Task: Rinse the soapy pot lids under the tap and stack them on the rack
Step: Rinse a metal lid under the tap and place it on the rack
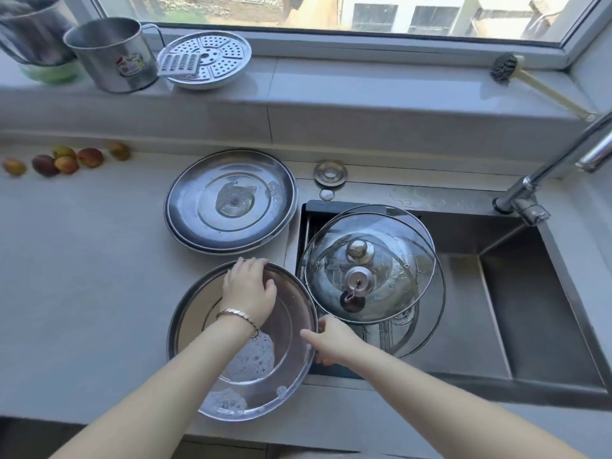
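Soapy steel lid [291, 313] held by both hands over the counter [82, 276], just left of the sink [530, 293]; resting or lifted, cannot tell.
Left hand [248, 289] over the far rim, fingers curled round the edge, thumb on the inner face. Right hand [331, 339] pinching the right rim, thumb on top, fingers tucked beneath and mostly hidden. Inner face up, foam [253, 359] between the forearms. Second steel lid [231, 200] flat on the counter just behind, apart from both hands. Two glass lids [367, 263] overlapping in the sink's left end, just beyond the right hand. Tap [536, 183] well to the right.
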Tool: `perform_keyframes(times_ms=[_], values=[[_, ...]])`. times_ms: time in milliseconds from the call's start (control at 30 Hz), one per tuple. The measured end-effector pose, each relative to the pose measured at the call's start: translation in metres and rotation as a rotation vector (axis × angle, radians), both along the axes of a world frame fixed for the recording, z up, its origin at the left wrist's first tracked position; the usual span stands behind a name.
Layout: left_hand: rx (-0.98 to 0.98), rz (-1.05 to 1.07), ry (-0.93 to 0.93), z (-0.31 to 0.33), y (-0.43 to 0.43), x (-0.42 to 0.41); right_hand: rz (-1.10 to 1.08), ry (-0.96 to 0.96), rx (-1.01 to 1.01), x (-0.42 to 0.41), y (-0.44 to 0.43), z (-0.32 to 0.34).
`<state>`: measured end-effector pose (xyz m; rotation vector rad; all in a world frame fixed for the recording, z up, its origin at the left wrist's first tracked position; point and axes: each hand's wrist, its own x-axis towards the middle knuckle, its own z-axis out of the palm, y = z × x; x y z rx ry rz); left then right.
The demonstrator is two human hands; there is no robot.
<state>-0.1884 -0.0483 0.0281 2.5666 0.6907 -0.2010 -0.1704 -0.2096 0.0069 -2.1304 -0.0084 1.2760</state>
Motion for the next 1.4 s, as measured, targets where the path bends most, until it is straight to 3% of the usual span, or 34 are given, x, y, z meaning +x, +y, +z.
perform_keyframes(times_ms=[133, 300, 500, 600, 733, 800, 933, 1133, 1267, 1400], values=[[-0.031, 0.056, -0.085, 0.003, 0.010, -0.015, -0.208, -0.062, 0.144, -0.006, 0.013, -0.010], [-0.014, 0.083, -0.180, 0.020, 0.012, -0.017, -0.101, -0.381, 0.210, 0.016, -0.005, 0.028], [-0.022, 0.143, -0.244, 0.063, -0.024, 0.003, -0.193, -0.540, 0.253, 0.079, -0.090, 0.083], [-0.264, 0.157, -0.217, 0.077, -0.049, 0.021, -0.316, -0.535, 0.227, 0.104, -0.142, 0.092], [-0.780, 0.348, 0.017, 0.077, -0.092, 0.054, -0.432, -0.375, 0.156, 0.127, -0.200, 0.091], [-0.909, 0.443, 0.100, 0.070, -0.116, 0.069, -0.424, -0.299, 0.113, 0.135, -0.223, 0.087], [-0.815, 0.474, 0.135, 0.052, -0.167, 0.093, -0.428, -0.269, 0.045, 0.153, -0.272, 0.075], [-0.804, 0.609, 0.034, 0.044, -0.237, 0.131, -0.393, -0.427, -0.010, 0.211, -0.332, 0.057], [-0.786, 0.633, -0.029, 0.042, -0.260, 0.152, -0.447, -0.366, -0.034, 0.261, -0.336, 0.052], [-0.608, 0.570, -0.083, 0.044, -0.272, 0.166, -0.495, -0.294, -0.075, 0.295, -0.323, 0.045]])
